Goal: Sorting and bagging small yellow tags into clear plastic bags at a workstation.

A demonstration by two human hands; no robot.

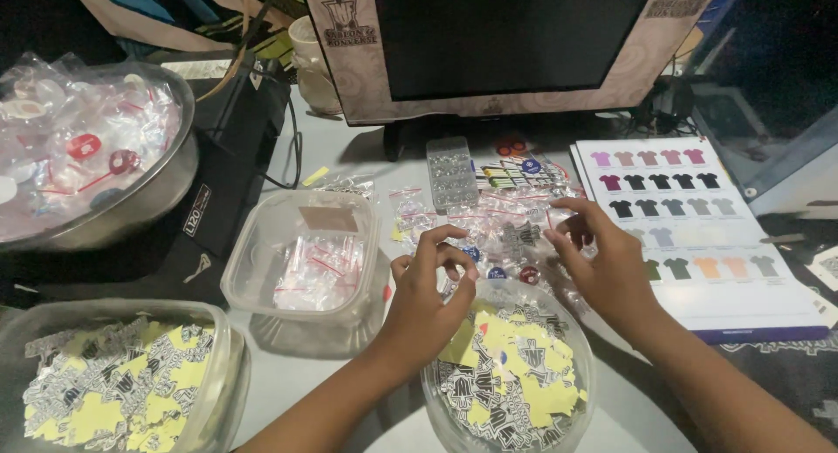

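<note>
we hold both hands above the round clear bowl of stickers (506, 392), which stands just under our wrists, so the yellow and black-white pieces are easy to reach. our left hand (428, 287) has its fingers curled together, pinching something small that we cannot make out. our right hand (602, 261) pinches the edge of a small clear zip bag (524, 235), which lies on the heap of the same bags just in front of the fingers. left of the left hand stands a square clear tub (301, 252) with more bags inside. right of the right hand lies a shirt colour chart (698, 235).
</note>
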